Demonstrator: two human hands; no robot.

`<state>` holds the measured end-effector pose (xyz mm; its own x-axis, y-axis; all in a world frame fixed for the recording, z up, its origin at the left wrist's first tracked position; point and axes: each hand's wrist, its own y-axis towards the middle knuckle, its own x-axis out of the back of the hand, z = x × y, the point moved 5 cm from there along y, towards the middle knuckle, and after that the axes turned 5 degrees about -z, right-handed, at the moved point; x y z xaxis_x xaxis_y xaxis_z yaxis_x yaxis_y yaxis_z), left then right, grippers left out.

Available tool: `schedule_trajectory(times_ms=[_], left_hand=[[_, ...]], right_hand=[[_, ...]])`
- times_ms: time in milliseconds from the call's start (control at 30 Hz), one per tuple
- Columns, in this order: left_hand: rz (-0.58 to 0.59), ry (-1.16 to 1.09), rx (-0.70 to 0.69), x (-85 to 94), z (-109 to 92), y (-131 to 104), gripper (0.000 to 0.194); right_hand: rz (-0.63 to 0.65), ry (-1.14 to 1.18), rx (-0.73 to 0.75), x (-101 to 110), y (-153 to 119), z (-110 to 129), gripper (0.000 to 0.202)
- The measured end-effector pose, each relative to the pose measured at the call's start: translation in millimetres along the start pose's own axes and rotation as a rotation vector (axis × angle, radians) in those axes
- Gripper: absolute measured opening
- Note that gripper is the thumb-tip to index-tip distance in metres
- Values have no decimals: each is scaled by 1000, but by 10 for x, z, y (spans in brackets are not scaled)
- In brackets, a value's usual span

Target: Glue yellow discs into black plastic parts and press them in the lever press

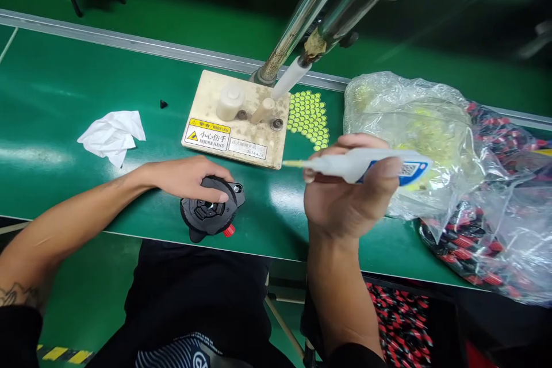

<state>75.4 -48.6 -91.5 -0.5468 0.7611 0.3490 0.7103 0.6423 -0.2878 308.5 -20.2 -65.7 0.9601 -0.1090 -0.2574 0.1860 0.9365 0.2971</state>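
My left hand point(194, 179) grips the far rim of a round black plastic part point(206, 211) with a red knob point(229, 230), at the bench's front edge. The thumb lies across its top; the other fingers are partly hidden behind it. Raised over the bench to the right, my right hand point(340, 201) is closed around a white squeeze bottle point(353, 164) with a blue label. Its thin yellowish nozzle tip points left, towards the press base, apart from the black part.
A press base point(254, 149) with a warning label and metal column point(293, 23) stands ahead. Beside it lie small yellow-green discs point(308, 118). Plastic bags point(409, 126) fill the right. A crumpled white tissue point(112, 135) and a small black piece point(163, 104) lie left. Below right are red-black parts point(401, 322).
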Motion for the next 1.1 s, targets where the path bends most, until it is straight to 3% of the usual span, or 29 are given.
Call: schedule_trajectory(times_ms=[133, 233, 367, 533, 667, 733, 833, 867, 933, 1000, 1033, 1100], left_hand=[[0, -41, -10, 27, 56, 13, 34], [-8, -51, -5, 21, 58, 11, 35], [-18, -41, -16, 15, 75, -1, 33], [-18, -38, -26, 13, 126, -9, 35], [-26, -11, -21, 17, 126, -11, 37], [-44, 10, -11, 25, 117, -17, 37], [-60, 33, 2, 31, 111, -25, 38], [-58, 33, 5, 29, 110, -26, 39], [-49, 28, 10, 25, 108, -27, 39], [-45, 28, 12, 23, 101, -26, 39], [-48, 33, 9, 25, 94, -27, 40], [-58, 57, 5, 30, 80, -29, 40]], right_hand=[[63, 52, -243, 140, 33, -7, 37], [110, -8, -185, 324, -168, 80, 36], [80, -345, -127, 710, -555, -30, 35], [-163, -552, -5, 1282, -623, -242, 29], [-274, -600, -43, 1495, -570, -269, 44], [-389, -678, 37, 1503, -675, -168, 53], [-655, -793, 401, 1378, -1025, 115, 43], [-649, -820, 502, 1278, -1122, 171, 36], [-376, -896, 529, 997, -1142, 141, 27], [33, -1013, 363, 704, -981, -72, 32], [166, -1077, 267, 608, -855, -194, 39], [283, -1236, 115, 511, -525, -404, 54]])
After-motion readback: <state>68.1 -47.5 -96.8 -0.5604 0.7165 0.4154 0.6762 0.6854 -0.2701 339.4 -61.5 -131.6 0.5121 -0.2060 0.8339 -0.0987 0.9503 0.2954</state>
